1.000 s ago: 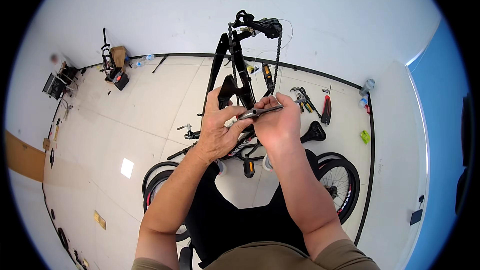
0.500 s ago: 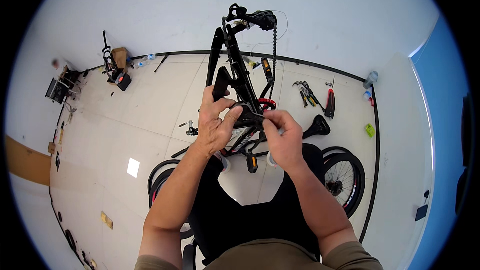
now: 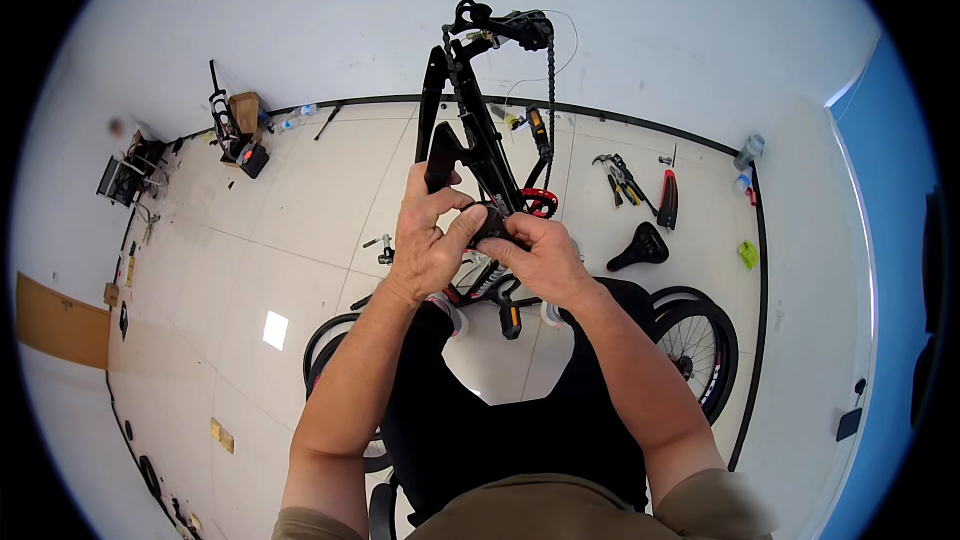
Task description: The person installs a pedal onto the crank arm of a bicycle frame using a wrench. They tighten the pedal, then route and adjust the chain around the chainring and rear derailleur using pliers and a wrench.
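The small dark part (image 3: pixel 489 227) sits between the two hands, just in front of the bike frame (image 3: pixel 485 145). A second ago the right hand (image 3: pixel 547 258) lies palm up beneath a grey metal piece; now it is turned over, its thumb and fingers pinching the dark part. The left hand (image 3: pixel 425 255) keeps its hold on the other side, thumb pressed down, fingers curled under a black hooked piece (image 3: pixel 441 158). The work seems to pass from looking the part over to handling it two-handed.

Thumbs and knuckles hide most of the part, so its shape, and whether it touches the frame, is hard to make out; it may be the same grey piece. The chain (image 3: pixel 550 100) hangs at the frame's right. Farther right of the frame, a saddle (image 3: pixel 638 247) and hand tools (image 3: pixel 622 180) lie on the floor (image 3: pixel 230 270). Left of the frame's lower end, the forearm partly covers a wheel (image 3: pixel 314 348).
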Available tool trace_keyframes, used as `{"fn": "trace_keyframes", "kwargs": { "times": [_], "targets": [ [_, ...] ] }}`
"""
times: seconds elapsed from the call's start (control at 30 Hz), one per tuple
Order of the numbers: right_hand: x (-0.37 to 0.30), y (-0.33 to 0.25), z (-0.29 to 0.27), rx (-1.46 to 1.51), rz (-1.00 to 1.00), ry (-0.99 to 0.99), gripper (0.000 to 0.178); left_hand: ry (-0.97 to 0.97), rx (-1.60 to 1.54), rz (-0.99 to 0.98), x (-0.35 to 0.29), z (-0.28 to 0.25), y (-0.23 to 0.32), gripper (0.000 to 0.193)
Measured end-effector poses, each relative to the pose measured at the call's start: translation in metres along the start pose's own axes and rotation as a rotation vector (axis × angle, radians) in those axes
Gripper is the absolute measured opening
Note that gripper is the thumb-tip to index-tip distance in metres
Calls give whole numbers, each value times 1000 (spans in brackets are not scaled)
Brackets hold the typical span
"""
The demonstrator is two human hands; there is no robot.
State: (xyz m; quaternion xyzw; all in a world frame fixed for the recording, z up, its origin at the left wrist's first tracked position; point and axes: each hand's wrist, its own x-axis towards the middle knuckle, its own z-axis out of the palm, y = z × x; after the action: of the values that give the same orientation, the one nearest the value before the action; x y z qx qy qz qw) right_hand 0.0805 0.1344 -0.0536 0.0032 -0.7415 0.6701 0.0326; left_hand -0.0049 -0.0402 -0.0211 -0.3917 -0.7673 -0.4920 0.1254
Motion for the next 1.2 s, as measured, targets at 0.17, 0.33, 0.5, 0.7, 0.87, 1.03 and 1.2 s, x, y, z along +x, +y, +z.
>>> {"fn": "trace_keyframes", "kwargs": {
  "times": [0.17, 0.33, 0.5, 0.7, 0.87, 1.03, 1.2],
  "targets": [
    [-7, 16, 10, 195, -5, 54, 18, 14, -267, -35, 6, -6, 19, 17],
    [-21, 37, -2, 366, 106, 12, 16, 203, -329, -48, 38, -3, 24, 28],
    [-33, 41, -5, 461, 106, 17, 18, 117, -281, -309, 69, 3, 22, 37],
    [-25, 46, -25, -89, 109, 137, 27, 333, -240, -139, 67, 22, 10, 41],
    [-7, 73, -75, -774, 2, 29, 24, 342, -190, -161, 64, 25, 17, 48],
    [8, 81, -82, -1138, 139, -190, 33, 314, -173, -185, 63, 21, 20, 50],
    [18, 89, -69, -1292, 142, -305, 36, 352, -152, -140, 60, 23, 18, 53]
  ]
}}
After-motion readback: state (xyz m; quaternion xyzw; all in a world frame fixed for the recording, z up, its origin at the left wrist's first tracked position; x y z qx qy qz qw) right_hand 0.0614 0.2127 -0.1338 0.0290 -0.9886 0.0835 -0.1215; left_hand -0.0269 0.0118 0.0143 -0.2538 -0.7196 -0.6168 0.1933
